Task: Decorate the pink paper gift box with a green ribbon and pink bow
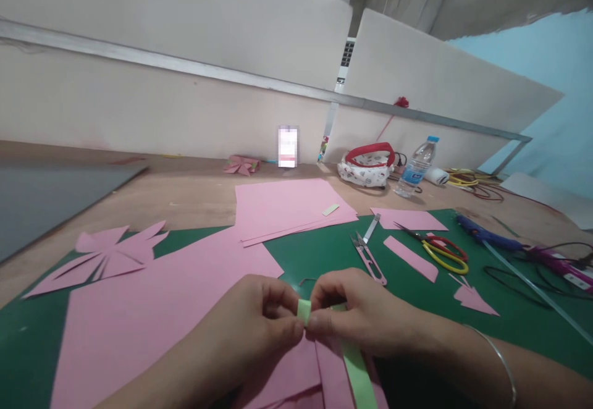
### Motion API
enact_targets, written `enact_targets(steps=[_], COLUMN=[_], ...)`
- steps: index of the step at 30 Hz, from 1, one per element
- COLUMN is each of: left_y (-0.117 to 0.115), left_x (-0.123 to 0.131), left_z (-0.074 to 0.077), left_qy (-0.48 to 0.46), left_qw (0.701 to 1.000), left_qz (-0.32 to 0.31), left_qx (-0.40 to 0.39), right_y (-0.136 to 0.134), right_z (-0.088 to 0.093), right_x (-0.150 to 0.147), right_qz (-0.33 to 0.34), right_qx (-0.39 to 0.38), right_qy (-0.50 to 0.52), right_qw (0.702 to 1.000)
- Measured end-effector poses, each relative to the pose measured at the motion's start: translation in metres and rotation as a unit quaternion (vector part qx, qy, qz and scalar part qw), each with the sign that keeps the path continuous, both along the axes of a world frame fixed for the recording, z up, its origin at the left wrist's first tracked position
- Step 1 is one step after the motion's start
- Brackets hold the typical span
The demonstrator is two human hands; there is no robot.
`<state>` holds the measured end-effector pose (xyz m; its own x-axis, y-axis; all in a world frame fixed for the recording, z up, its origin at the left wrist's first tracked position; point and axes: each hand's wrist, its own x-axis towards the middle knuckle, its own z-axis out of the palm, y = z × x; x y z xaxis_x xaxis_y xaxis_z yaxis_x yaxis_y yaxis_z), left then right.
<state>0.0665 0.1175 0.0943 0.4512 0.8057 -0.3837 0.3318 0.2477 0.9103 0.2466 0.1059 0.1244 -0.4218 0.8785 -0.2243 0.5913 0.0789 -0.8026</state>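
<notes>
My left hand [252, 328] and my right hand [365, 319] meet low in the middle of the head view, above the green cutting mat [324, 254]. Both pinch the end of a light green paper strip [356, 372], which is bent over at the fingertips and trails down toward me. Under the hands lie folded pink paper pieces [324, 372] and a large pink sheet [152, 316]. A thin bangle circles my right wrist.
A pink folded paper shape [104, 257] lies at left, a stack of pink sheets [287, 208] behind. Thread snips [369, 261], red-and-yellow scissors [440, 251], pink offcuts, a blue glue gun [482, 231], cables, a water bottle [416, 168] and a white pouch [368, 168] sit to the right.
</notes>
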Motion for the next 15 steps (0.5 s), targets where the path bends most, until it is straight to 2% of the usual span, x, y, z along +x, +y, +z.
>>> enact_targets(steps=[6,11,15], left_y=[-0.003,-0.002,-0.003], left_x=[0.002,0.0,-0.001], left_z=[0.003,0.009,0.014], left_qy=[-0.004,-0.025,-0.015], left_qw=[1.0,0.999,0.999], left_qz=[0.008,-0.023,-0.036], left_qx=[-0.001,-0.012,-0.014], right_y=[-0.003,0.0,0.002], right_z=[-0.002,-0.005,-0.004], right_x=[-0.007,-0.004,-0.001], right_qz=[-0.049,-0.051,-0.036], right_qx=[0.015,-0.065,-0.096], right_qy=[0.004,0.058,0.073], right_qw=[0.999,0.995,0.992])
